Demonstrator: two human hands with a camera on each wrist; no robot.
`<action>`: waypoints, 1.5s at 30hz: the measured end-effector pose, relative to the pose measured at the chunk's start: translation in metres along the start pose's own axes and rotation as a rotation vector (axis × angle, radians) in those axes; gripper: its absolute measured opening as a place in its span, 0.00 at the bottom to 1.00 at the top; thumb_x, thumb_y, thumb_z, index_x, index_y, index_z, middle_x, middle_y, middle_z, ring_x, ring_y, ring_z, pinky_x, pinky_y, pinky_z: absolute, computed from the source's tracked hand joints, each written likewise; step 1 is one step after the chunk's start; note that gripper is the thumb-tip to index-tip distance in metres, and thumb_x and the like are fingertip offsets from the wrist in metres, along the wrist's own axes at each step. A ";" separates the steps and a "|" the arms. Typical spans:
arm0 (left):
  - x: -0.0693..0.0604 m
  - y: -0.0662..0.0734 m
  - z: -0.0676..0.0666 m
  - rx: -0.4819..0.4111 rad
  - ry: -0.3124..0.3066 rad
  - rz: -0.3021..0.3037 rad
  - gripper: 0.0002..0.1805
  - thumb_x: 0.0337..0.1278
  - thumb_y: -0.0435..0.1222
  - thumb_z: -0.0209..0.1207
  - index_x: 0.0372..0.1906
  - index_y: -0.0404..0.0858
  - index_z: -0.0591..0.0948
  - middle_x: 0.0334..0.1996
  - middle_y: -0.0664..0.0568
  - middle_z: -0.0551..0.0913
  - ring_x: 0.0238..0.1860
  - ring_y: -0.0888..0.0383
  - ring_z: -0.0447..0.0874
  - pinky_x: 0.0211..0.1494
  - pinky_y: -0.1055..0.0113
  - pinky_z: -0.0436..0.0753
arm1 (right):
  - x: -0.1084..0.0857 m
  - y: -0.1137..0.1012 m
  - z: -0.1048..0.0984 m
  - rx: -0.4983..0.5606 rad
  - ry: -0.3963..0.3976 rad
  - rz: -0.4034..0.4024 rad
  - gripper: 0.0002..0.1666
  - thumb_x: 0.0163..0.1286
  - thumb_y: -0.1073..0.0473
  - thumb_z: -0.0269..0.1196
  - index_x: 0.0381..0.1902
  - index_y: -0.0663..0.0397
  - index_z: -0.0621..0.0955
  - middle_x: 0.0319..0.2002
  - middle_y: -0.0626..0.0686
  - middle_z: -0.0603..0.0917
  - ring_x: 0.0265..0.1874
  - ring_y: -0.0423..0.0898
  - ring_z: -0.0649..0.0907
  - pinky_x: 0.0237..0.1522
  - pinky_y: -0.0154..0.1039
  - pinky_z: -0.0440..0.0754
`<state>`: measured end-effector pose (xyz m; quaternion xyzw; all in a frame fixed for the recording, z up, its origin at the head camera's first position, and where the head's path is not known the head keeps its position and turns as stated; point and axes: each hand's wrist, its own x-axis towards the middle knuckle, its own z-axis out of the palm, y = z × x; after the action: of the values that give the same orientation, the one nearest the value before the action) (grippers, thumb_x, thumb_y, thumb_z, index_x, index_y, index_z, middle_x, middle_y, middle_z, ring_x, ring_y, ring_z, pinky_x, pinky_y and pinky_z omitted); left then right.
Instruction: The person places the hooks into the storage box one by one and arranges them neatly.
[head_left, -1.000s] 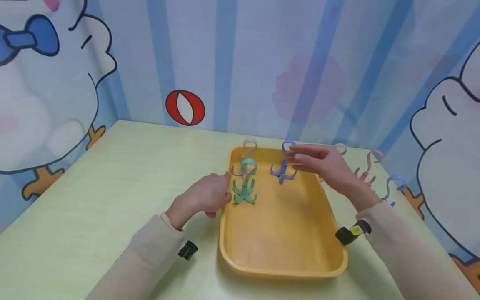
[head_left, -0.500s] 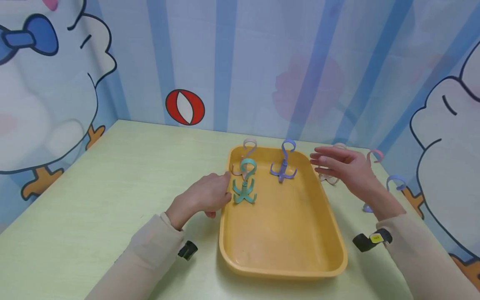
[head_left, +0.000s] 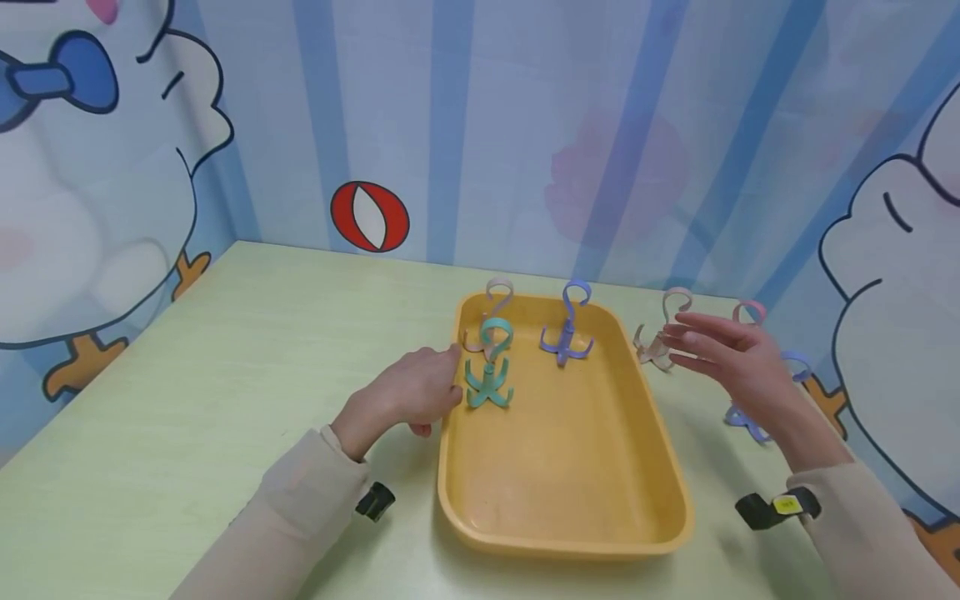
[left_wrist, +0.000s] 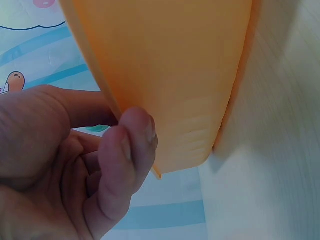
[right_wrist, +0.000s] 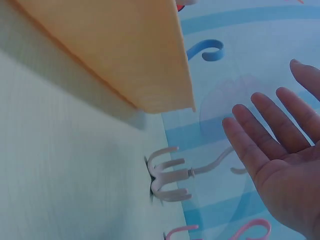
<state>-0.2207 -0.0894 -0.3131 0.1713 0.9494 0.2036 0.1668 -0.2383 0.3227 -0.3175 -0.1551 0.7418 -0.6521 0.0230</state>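
Head view showed us the left hand [head_left: 408,387] pinching the rim of the yellow rectangular plastic tray [head_left: 570,475], where a teal pronged hook [head_left: 489,388] and a purple pronged hook [head_left: 566,343] stood. We saw the right hand [head_left: 750,362], fingers extended, near a pale-pink pronged hook [head_left: 654,350].

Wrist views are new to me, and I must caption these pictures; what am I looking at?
No machine here, just a person. The wide picture comes from a head camera; the others from the left wrist camera and right wrist camera. On the table stands a yellow tray holding a green hook, a purple hook and a pale hook. Beside it are a blue hook, a pink hook and another pale hook. The bare left hand grips the tray's edge; the bare right hand, open near that last hook, holds nothing.
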 end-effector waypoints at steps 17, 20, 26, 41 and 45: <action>-0.001 0.000 0.000 0.005 0.001 0.000 0.36 0.79 0.34 0.49 0.84 0.30 0.54 0.37 0.42 0.81 0.15 0.57 0.85 0.22 0.68 0.81 | -0.043 0.012 -0.041 0.061 0.137 0.003 0.22 0.80 0.66 0.59 0.67 0.50 0.83 0.54 0.43 0.91 0.51 0.39 0.91 0.48 0.34 0.89; -0.001 0.000 0.000 0.006 0.005 0.005 0.35 0.78 0.34 0.49 0.83 0.29 0.55 0.36 0.43 0.81 0.15 0.57 0.85 0.22 0.67 0.81 | -0.049 0.015 -0.048 0.093 0.130 -0.008 0.22 0.81 0.68 0.57 0.67 0.50 0.83 0.54 0.43 0.91 0.51 0.39 0.91 0.48 0.33 0.90; -0.001 0.001 0.000 0.006 0.011 0.007 0.34 0.77 0.33 0.49 0.82 0.29 0.58 0.35 0.43 0.81 0.15 0.57 0.85 0.22 0.67 0.82 | -0.059 0.018 -0.059 0.107 0.139 -0.015 0.22 0.81 0.70 0.56 0.65 0.47 0.84 0.54 0.42 0.91 0.51 0.36 0.90 0.47 0.33 0.90; 0.000 0.001 0.001 0.004 0.017 0.002 0.34 0.78 0.34 0.50 0.82 0.30 0.57 0.38 0.43 0.81 0.15 0.57 0.85 0.21 0.67 0.82 | -0.076 0.026 -0.072 0.089 0.230 -0.026 0.22 0.79 0.69 0.60 0.67 0.51 0.83 0.53 0.40 0.90 0.50 0.34 0.90 0.46 0.31 0.89; 0.001 0.001 0.002 -0.003 0.011 -0.005 0.35 0.78 0.34 0.51 0.83 0.30 0.56 0.37 0.43 0.81 0.15 0.56 0.85 0.21 0.67 0.82 | -0.081 0.030 -0.078 0.151 0.217 -0.031 0.23 0.80 0.71 0.57 0.67 0.54 0.83 0.53 0.43 0.91 0.50 0.37 0.91 0.46 0.33 0.90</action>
<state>-0.2204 -0.0878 -0.3142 0.1677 0.9504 0.2053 0.1624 -0.1859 0.4213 -0.3486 -0.0930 0.6863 -0.7191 -0.0561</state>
